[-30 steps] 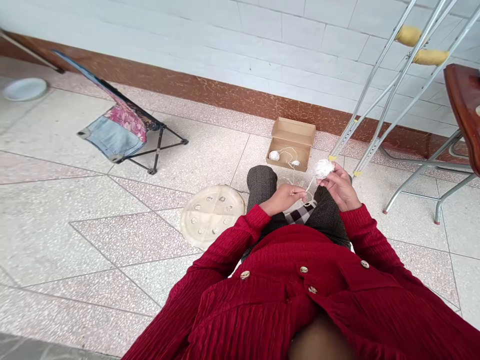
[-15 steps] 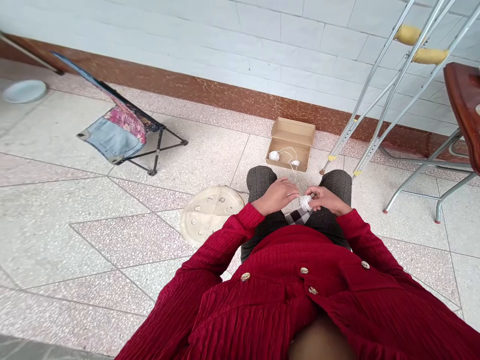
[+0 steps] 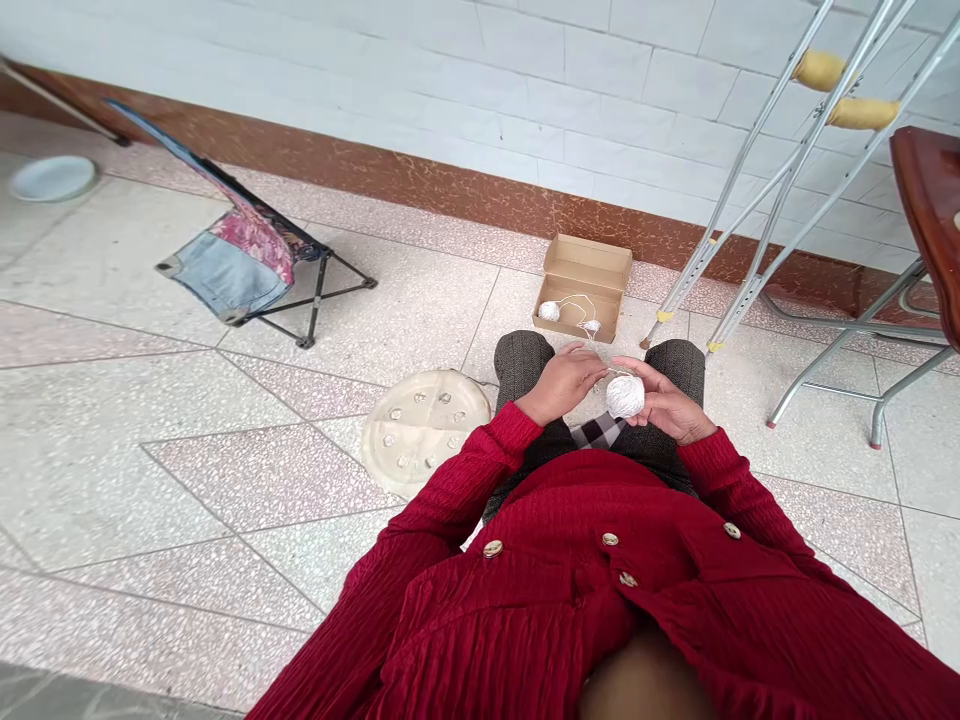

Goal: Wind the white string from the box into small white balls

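Above my lap, my right hand (image 3: 665,400) grips a ball of white yarn (image 3: 625,397) between thumb and fingers. Just left of the ball, my left hand (image 3: 564,382) pinches the yarn strand (image 3: 616,372) that runs across to the ball's top. Past my knees, an open cardboard box (image 3: 589,262) lies on the floor. Inside it are a white yarn ball (image 3: 549,311) and a smaller white clump of yarn (image 3: 592,326), with loose strands looping between them. Strands also hang over the box's front edge towards my hands.
Left of my knees lies a round, pale mat (image 3: 420,398). A folding chair (image 3: 232,275) stands farther left, and a white basin (image 3: 54,178) is at the far left. Metal crutches (image 3: 780,190) lean on the wall at right, beside a brown-seated metal chair (image 3: 922,215).
My right hand has turned and opened outward a little, so more of the yarn ball shows. My left hand has shifted slightly right, with the strand now stretched to the ball's top.
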A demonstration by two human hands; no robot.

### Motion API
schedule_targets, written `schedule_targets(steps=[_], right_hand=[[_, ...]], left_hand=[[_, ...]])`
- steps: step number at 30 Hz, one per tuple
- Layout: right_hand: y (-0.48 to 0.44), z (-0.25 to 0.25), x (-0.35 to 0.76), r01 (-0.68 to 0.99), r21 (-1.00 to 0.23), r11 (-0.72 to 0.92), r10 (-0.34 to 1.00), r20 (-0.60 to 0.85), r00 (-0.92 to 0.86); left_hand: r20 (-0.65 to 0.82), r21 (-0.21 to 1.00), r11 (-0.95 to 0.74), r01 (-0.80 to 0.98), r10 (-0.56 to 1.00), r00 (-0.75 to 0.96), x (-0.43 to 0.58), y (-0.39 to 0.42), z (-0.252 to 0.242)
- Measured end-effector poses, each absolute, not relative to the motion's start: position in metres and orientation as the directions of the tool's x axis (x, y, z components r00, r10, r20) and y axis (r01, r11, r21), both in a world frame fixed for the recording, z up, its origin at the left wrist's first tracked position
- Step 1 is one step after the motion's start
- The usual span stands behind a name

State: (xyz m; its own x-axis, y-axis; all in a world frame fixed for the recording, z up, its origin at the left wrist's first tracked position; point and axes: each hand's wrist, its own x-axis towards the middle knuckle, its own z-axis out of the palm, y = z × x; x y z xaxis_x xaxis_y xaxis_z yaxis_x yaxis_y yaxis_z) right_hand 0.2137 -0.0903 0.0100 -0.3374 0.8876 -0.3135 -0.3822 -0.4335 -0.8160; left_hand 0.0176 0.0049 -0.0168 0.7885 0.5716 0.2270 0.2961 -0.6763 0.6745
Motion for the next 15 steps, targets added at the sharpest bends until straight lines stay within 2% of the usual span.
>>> schedule_targets(steps=[7, 11, 15], right_hand=[[-0.083, 0.038, 0.229, -0.45, -0.824, -0.345, 0.936, -0.339, -0.097], [-0.081, 0.07, 0.238, -0.424, -0.87, -0.251, 0.965, -0.26, -0.039], [-0.091, 0.098, 0.243, -0.437, -0.885, -0.16, 0.983, -0.184, 0.013]], left_hand=[[0.163, 0.676, -0.655, 0.338, 0.58, 0.798, 0.015, 0.01, -0.05], [0.156, 0.657, -0.651, 0.379, 0.61, 0.777, 0.013, 0.038, -0.059], [0.194, 0.663, -0.628, 0.407, 0.669, 0.717, 0.012, 0.086, -0.047]])
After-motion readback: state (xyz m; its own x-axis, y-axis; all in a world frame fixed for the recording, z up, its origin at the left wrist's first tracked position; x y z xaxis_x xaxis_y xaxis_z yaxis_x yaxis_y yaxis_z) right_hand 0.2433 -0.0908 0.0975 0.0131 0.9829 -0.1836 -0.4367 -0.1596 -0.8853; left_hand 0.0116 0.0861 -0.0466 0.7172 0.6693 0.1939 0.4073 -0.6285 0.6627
